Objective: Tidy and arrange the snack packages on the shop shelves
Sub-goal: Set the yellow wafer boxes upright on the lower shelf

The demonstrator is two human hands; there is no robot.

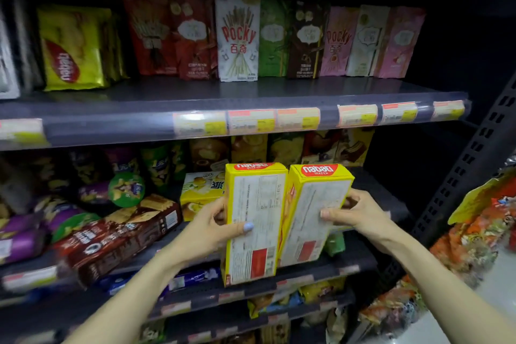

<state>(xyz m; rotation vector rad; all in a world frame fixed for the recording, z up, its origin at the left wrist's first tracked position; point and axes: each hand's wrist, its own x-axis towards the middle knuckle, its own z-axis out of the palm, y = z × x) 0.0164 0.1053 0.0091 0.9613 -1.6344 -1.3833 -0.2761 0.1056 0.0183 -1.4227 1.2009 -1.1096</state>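
Dark grey metal shop shelves (251, 92) fill the view, the upper board edged with a clear strip of pale price labels (251, 121). On that upper board a row of upright cardboard Pocky boxes (237, 38) in red, white, green, brown and pink stands side by side, with a yellow-green foil Nabati bag (72, 47) well to their left. On the middle board, a long dark brown biscuit box (122, 234) lies tilted, its long axis running from lower left to upper right, near purple and green snack tubs (127, 190).

In front of the middle board, two tall yellow cardboard Nabati wafer boxes sit side by side, touching, printed backs toward the camera, red logo ends up. The left yellow wafer box (254, 223) has its long axis near vertical; the right yellow wafer box (315, 212) leans slightly, top to the right. The left hand (212, 229) grips the left box at its left edge, thumb across the back panel. The right hand (360, 212) clasps the right box from its right side, thumb on the panel.
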